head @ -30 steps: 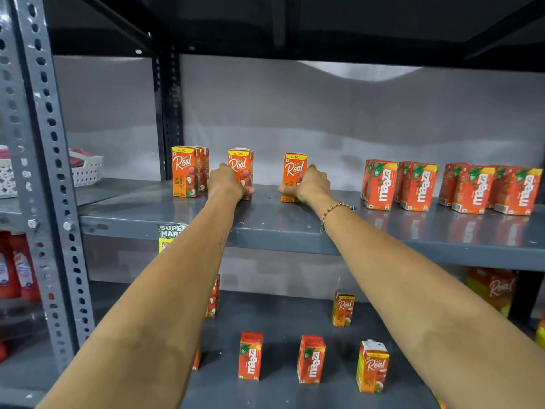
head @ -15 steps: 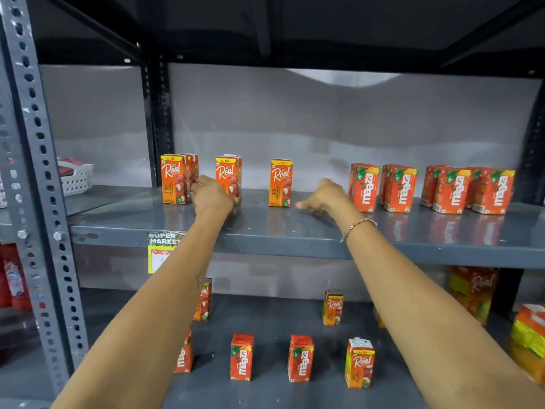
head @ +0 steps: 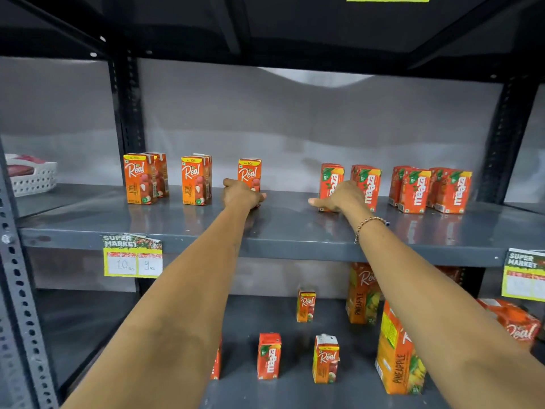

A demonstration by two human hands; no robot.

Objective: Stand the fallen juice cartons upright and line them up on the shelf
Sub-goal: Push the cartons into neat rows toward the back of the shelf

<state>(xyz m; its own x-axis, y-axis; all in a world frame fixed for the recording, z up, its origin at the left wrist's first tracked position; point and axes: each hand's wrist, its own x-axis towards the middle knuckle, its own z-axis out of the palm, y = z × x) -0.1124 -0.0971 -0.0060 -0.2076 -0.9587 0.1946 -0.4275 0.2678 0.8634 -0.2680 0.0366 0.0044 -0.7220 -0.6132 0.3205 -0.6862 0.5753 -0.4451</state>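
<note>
Both hands have shifted right: left hand [head: 241, 193] cupping light, stiff Real carton [head: 249, 174] low, right hand [head: 339, 198] spread against Maaza carton [head: 330, 181].

Both arms reach onto the grey metal shelf [head: 295, 231]. Left hand [head: 240, 193] curled around the base of the third upright orange Real litchi carton [head: 249, 172]. Right hand [head: 342, 197] against the leftmost red-orange Maaza carton [head: 330, 178], thumb out flat; grip not clear. 2 more Real carton groups [head: 140, 178] stand left, more Maaza cartons [head: 430, 188] right. Beaded bracelet [head: 368, 222] on right wrist. Yellow price tag [head: 132, 259] on shelf edge.
</note>
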